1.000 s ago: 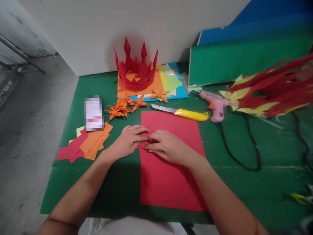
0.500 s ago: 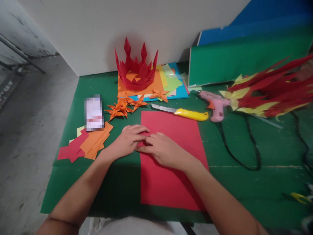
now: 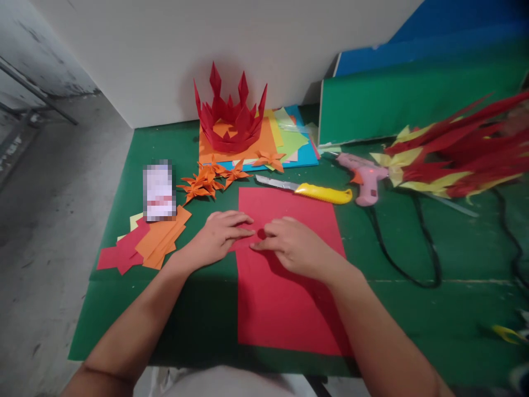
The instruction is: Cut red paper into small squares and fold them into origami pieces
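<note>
A large red paper sheet lies flat on the green table. Over its left edge is a small red paper piece, mostly covered by my left hand. My left hand lies palm down with its fingers stretched out, resting on that piece. On the large sheet, just right of the left fingertips, my right hand rests lightly; one digit points left and the other fingers are half bent. I see nothing gripped in it. Beyond the sheet lies a cutter knife with a yellow handle.
A red paper crown stands on coloured sheets, with orange paper flowers before it. Paper strips and a blurred phone-like object lie left. A pink glue gun and a red-yellow paper piece lie right.
My right hand has slid to the right, away from the left fingertips, over the red sheet. My left hand has stayed in place.
</note>
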Tool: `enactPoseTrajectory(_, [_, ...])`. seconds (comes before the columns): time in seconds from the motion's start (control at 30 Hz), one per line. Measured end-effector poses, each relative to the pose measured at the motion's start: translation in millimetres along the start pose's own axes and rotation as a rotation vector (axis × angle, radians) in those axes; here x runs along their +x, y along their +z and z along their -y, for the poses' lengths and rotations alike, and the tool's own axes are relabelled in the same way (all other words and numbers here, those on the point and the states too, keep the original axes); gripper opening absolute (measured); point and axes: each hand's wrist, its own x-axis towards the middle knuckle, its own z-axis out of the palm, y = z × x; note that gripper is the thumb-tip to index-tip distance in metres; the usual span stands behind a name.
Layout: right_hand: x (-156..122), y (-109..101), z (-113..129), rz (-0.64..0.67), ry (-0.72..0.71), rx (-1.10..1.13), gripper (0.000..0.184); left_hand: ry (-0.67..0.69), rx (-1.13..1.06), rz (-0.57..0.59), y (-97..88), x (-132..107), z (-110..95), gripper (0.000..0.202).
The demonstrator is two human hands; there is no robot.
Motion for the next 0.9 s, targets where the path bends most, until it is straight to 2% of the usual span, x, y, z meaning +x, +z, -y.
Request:
enactPoseTrajectory(0.17, [-17,-12,-20,-0.064,0.073,-0.020,0.045,-0.018,-0.016,0.017,-2.0,0,-3,0.032])
enactPoseTrajectory(0.23, [-21,-14,-26,-0.079,0.082,-0.031,0.043,-0.040,-0.018,0.024,-3.0,1,-5,0.023])
enactPoseTrajectory(0.33, [-25,-14,-35,-0.138,0.077,-0.045,0.040,-0.069,-0.002,0.039,-3.2,0,-7,0.024])
enactPoseTrajectory(0.4, [-24,-12,-40,-0.283,0.126,-0.082,0.036,-0.076,0.015,0.043,-2.1,-1,-7,0.026])
enactPoseTrajectory(0.47, [-22,-9,-46,-0.472,0.238,-0.145,0.035,-0.078,0.028,0.034,-0.6,-2,-7,0.030])
enactPoseTrajectory(0.53, [-21,-5,-51,-0.539,0.332,-0.189,0.039,-0.083,0.034,0.019,0.7,-3,-7,0.036])
enactPoseTrajectory(0.73, [-19,5,-66,-0.544,0.419,-0.223,0.044,-0.101,0.020,0.011,1.5,-4,-9,0.040])
enactPoseTrajectory(0.9, [-24,5,-66,-0.599,0.496,-0.203,0.042,-0.116,0.011,-0.011,1.3,-4,-9,0.038])
